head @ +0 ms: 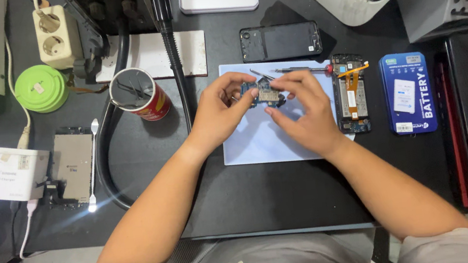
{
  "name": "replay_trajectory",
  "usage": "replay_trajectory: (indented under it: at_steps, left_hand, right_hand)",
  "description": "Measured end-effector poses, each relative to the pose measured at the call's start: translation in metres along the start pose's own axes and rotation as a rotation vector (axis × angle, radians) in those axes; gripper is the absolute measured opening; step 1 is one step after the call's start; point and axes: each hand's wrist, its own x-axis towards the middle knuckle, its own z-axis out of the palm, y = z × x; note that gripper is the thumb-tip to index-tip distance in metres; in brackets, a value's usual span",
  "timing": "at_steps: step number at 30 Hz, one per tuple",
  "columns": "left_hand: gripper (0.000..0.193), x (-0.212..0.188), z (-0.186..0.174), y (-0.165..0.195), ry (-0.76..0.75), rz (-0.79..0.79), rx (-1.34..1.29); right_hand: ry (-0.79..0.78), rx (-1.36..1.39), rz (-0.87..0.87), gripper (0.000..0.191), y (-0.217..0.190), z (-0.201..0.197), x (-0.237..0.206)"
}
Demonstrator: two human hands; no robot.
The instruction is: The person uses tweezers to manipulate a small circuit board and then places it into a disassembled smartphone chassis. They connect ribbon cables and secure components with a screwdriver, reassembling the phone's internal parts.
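Gripping circuit board [264, 94], both hands; blue box [408, 93] right.

The bench [253, 194] has a matt black top, smooth, with faint sheen near its front edge. On it lies a pale blue mat [258, 140], soft-looking and matt, like silicone. The small circuit board [262, 94] between the hands shows blue laminate with dull metal shields. The opened phone frame [351, 94] at the mat's right edge is dark plastic and metal with an orange flex ribbon. The phone back cover [280, 41] toward the far edge is glossy black. The battery box [409, 93] is glossy blue printed card. The red can [142, 95] is shiny metal. The green round lid [40, 88] at the left is matt plastic.
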Motion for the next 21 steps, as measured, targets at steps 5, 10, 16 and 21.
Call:
replay_trajectory:
  at_steps: [5, 10, 16, 21]
  left_hand:
    - [0.060, -0.001, -0.003, 0.011, -0.048, 0.050, -0.032]
    - [0.060, -0.001, -0.002, 0.014, -0.071, 0.084, -0.015]
    - [0.059, -0.003, -0.002, 0.011, -0.088, 0.133, 0.053]
    - [0.056, -0.006, -0.004, 0.014, -0.077, 0.098, 0.024]
  right_hand:
    - [0.052, 0.034, -0.022, 0.046, 0.012, 0.000, 0.001]
    - [0.153, 0.098, -0.081, 0.040, 0.019, 0.006, 0.000]
    - [0.177, 0.043, -0.150, 0.042, 0.027, 0.002, -0.006]
    - [0.144, 0.066, -0.135, 0.045, 0.025, 0.002, -0.008]
